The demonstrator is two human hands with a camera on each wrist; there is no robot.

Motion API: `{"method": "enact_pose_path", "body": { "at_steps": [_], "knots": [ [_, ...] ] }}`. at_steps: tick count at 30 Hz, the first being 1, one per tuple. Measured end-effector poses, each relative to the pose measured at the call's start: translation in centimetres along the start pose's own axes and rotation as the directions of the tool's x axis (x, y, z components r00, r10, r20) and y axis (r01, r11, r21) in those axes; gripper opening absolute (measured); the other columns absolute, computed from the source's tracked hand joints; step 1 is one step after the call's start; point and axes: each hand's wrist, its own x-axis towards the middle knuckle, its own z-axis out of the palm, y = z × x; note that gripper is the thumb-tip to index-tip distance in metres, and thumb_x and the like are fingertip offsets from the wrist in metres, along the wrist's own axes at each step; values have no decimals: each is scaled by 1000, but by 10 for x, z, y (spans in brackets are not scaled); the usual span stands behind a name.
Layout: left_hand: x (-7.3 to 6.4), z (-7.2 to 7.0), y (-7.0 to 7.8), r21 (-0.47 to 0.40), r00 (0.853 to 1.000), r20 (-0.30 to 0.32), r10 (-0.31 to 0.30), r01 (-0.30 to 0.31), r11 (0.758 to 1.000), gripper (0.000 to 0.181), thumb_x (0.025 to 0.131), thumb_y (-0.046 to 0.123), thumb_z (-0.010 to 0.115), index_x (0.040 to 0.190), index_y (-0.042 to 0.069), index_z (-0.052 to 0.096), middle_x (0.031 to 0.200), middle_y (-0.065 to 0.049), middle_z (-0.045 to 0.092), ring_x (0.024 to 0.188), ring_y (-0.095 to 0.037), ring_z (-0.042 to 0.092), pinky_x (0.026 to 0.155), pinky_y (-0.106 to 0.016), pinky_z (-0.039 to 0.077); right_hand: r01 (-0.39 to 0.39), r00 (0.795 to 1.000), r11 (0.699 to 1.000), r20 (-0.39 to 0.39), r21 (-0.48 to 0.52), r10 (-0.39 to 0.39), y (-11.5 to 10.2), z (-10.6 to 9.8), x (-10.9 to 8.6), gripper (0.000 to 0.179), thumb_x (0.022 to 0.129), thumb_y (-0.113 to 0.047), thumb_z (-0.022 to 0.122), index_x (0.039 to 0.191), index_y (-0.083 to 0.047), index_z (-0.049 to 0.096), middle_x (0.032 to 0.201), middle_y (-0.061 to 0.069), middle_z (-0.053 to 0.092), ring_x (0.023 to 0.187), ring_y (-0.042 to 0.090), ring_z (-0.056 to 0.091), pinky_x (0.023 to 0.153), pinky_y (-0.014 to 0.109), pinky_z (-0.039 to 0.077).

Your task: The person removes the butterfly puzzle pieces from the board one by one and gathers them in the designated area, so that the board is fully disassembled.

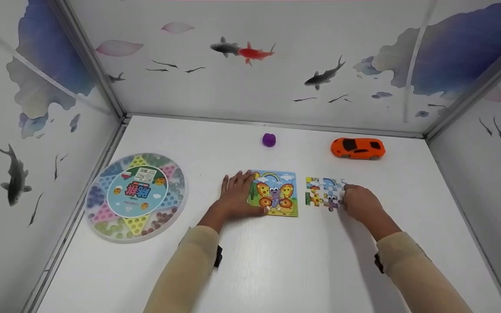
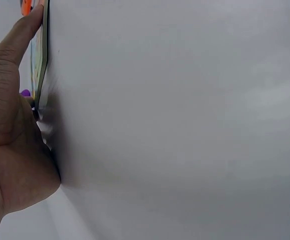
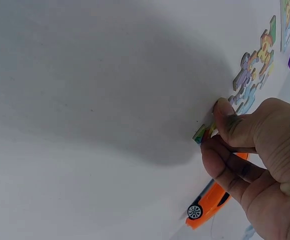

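Observation:
A square butterfly picture board [image 1: 275, 194] lies flat in the middle of the table. My left hand [image 1: 236, 198] rests over its left side, fingers stretched along the edge and thumb across the near corner. To the board's right, several joined jigsaw pieces [image 1: 315, 198] lie picture side up, showing part of a similar butterfly scene. My right hand [image 1: 360, 205] is at the right side of this cluster. Between its thumb and index finger it pinches a small jigsaw piece [image 3: 200, 134] with green, blue, red and yellow on it, mostly covered by the fingertips.
A round Chinese checkers box [image 1: 181, 204] with coloured beads stands at the left. Behind the board sits a small purple object [image 1: 269, 140], and an orange toy car [image 1: 358, 148] is at the back right. White printed walls [image 1: 250, 95] enclose the table.

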Motion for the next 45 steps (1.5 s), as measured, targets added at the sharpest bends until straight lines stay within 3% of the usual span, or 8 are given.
{"method": "enact_pose_path", "body": {
  "at_steps": [7,10,18,26,37,45],
  "knots": [
    [-2,-3,4,1,1000,-7,2,-2,1000,131,82,69,81,179,13,13,188,-8,12,175,-36,2,139,-64,-9,21,999,1000,-39,-8,-22,4,2,-2,20,99,-5,76,110,10,80,133,28,74,111,44,75,105,59,62],
    [1,0,2,10,1000,-5,-11,11,1000,133,81,70,82,180,16,11,188,-6,11,175,-35,2,139,-63,-9,22,999,1000,-40,2,-22,4,2,-2,20,99,-5,76,112,10,79,132,28,75,107,42,74,105,58,62],
    [4,3,1,23,1000,7,-27,27,999,137,79,74,83,180,19,8,188,-4,8,176,-33,0,139,-62,-10,32,999,999,-9,14,-32,6,2,-1,22,100,-5,75,115,10,80,138,30,72,116,47,74,108,60,60],
    [1,0,4,24,1000,1,-23,23,999,136,81,70,84,180,16,9,188,-5,9,175,-34,0,139,-61,-11,34,999,999,-10,20,-34,6,3,-1,24,101,-6,75,119,9,80,138,30,72,114,46,73,108,61,60],
    [6,5,-4,-3,1000,-30,3,-3,1000,139,76,74,85,180,19,10,188,-4,12,175,-35,3,139,-63,-10,-12,1000,1000,15,25,12,2,0,-3,28,100,-7,76,124,9,79,146,30,68,126,50,70,114,62,56],
    [2,2,0,10,1000,-7,-7,7,1000,137,80,72,84,180,17,9,188,-5,9,175,-36,1,139,-62,-11,-4,1000,999,20,44,3,2,-1,-3,31,101,-7,75,128,9,77,147,31,68,130,51,69,115,63,55]
  ]
}}
